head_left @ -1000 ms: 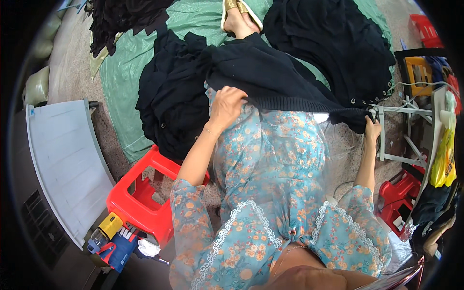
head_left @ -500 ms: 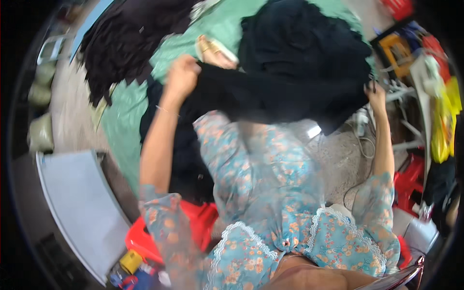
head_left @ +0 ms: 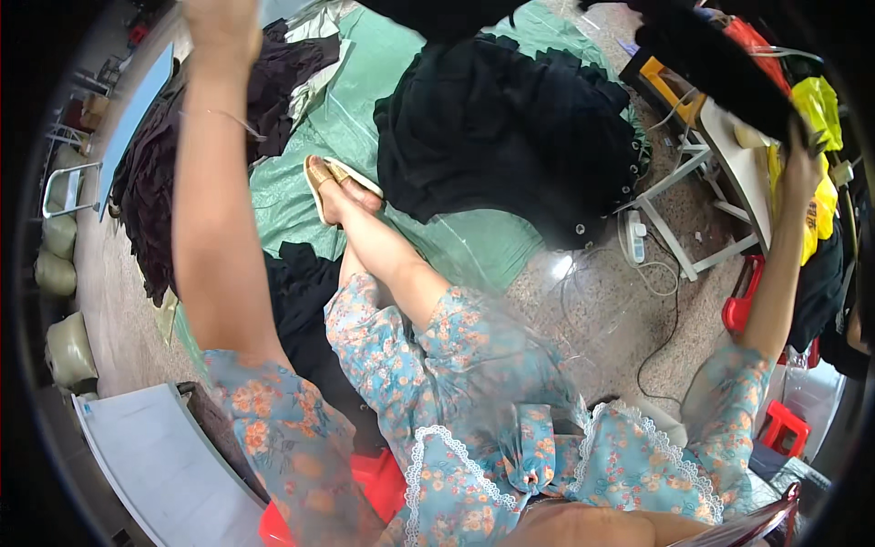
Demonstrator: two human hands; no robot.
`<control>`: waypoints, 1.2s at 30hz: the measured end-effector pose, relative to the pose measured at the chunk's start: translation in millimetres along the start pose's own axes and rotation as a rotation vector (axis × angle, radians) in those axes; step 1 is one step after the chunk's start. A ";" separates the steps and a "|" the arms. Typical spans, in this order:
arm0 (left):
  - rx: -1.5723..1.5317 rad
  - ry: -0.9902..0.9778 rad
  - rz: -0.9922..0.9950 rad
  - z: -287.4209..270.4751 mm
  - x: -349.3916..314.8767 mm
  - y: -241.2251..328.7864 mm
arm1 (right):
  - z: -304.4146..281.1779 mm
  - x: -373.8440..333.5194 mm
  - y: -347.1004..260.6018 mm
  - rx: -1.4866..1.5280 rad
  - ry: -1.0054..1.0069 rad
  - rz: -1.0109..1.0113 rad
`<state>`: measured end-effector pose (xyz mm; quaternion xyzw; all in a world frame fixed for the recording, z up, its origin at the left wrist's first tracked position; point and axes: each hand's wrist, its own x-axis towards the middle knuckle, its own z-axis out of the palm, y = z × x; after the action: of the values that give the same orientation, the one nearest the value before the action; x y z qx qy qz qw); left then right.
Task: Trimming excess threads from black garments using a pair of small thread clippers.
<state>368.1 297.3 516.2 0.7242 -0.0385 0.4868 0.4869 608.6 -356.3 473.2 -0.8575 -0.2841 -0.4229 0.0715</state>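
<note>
At the left edge, pale, rounded sacks (head_left: pixel 68 351) are seen above a light grey, curved panel (head_left: pixel 169 465); beside them a heap of dark brownish cloth (head_left: pixel 141 201) is spread. The left hand (head_left: pixel 221 25) is raised at the upper left, its fingers cut off by the frame, so its grip cannot be told. A green plastic sheet (head_left: pixel 365 100) is laid across the upper centre, with a large pile of black fabric (head_left: pixel 501 128) heaped on it. A black cloth garment (head_left: pixel 720 68) is held up at the upper right, partly cropped by the top edge; its lower end is pinched in the closed fingers of the right hand (head_left: pixel 800 173), near a bright yellow plastic bag (head_left: pixel 820 210).
</note>
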 end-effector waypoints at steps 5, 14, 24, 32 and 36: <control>0.014 -0.212 -0.194 20.5 -130.3 -121.7 | 59.3 -113.9 -103.1 0.710 -0.331 0.308; 0.633 -0.621 -0.545 -19.7 -388.0 -194.7 | 163.1 -267.7 -204.4 0.178 -1.111 0.002; 1.363 0.008 -1.129 -192.5 -655.5 11.9 | 110.6 -367.7 -307.5 0.457 -1.405 -0.111; 1.275 0.195 -1.247 -182.2 -710.2 51.9 | 102.2 -332.5 -344.3 0.512 -1.151 0.047; 1.253 0.155 -1.042 -188.4 -682.4 58.8 | 90.8 -296.9 -341.9 0.687 -1.037 0.149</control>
<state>-145.8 120.9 58.5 0.7512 0.6161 0.1777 0.1569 340.8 -166.8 148.2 -0.8967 -0.3411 0.1700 0.2252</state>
